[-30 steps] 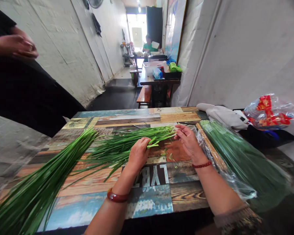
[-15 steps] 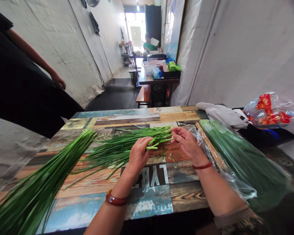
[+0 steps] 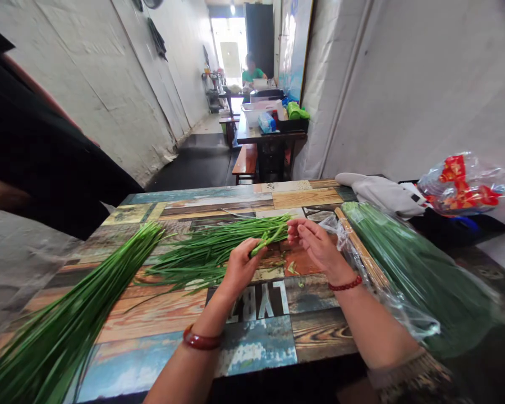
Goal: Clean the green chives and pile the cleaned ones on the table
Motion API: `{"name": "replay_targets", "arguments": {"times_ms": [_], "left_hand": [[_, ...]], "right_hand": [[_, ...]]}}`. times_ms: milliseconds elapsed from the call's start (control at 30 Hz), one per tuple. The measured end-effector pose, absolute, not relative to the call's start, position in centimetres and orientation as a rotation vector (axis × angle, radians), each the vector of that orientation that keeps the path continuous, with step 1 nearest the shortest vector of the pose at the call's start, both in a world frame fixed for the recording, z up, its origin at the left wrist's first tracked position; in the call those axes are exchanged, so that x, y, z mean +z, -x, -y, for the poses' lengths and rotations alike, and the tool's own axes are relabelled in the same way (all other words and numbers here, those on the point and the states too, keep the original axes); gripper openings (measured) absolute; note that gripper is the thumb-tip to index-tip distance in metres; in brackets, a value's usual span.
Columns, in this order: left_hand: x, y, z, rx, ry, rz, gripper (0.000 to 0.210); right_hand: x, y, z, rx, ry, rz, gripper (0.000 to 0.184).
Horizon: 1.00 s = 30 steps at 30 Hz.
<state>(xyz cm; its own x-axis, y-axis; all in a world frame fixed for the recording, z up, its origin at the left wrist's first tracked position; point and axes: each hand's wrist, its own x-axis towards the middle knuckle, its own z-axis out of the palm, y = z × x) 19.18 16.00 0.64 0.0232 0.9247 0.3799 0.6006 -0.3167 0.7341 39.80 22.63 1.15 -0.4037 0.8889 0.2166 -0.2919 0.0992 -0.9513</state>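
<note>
My left hand (image 3: 244, 262) is closed around the pale ends of a few garlic chives (image 3: 270, 238), just above the table. My right hand (image 3: 313, 247) is at the tips of these stalks, its fingers bent and pressed together. Whatever lies between those fingers is too small to make out. Under and beyond my left hand a loose pile of garlic chives (image 3: 210, 241) spreads to the left. A larger, neatly lined-up bunch (image 3: 84, 297) lies at the table's left side. Small pale scraps (image 3: 292, 268) lie below my right hand.
On the right of the patterned table (image 3: 261, 342), a clear plastic bag holds more chives (image 3: 412, 275), with a light brown bundle (image 3: 364, 249) along its edge. Behind are a grey cloth (image 3: 382, 193) and a red-printed bag (image 3: 463, 182). A person in black (image 3: 37, 129) stands left.
The stalks in my left hand have tilted up toward my right hand, which has shifted slightly left. More scraps lie on the table. The standing person's arm has moved.
</note>
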Motion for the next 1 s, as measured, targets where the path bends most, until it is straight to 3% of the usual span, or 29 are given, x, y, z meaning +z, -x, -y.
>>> {"name": "replay_targets", "arguments": {"times_ms": [333, 600, 1000], "left_hand": [[2.4, -17.8, -15.1, 1.282, -2.033, -1.619, 0.025], [1.3, -18.1, -15.3, 1.007, -2.134, -1.643, 0.021], [1.1, -18.6, -15.5, 0.862, -2.116, -1.602, 0.020]], "right_hand": [[-2.2, -39.6, -25.1, 0.916, 0.990, 1.832, 0.021], [0.0, -39.5, -23.8, 1.257, 0.823, 1.423, 0.031], [0.5, -38.3, -22.7, 1.300, 0.720, 1.455, 0.035]]}}
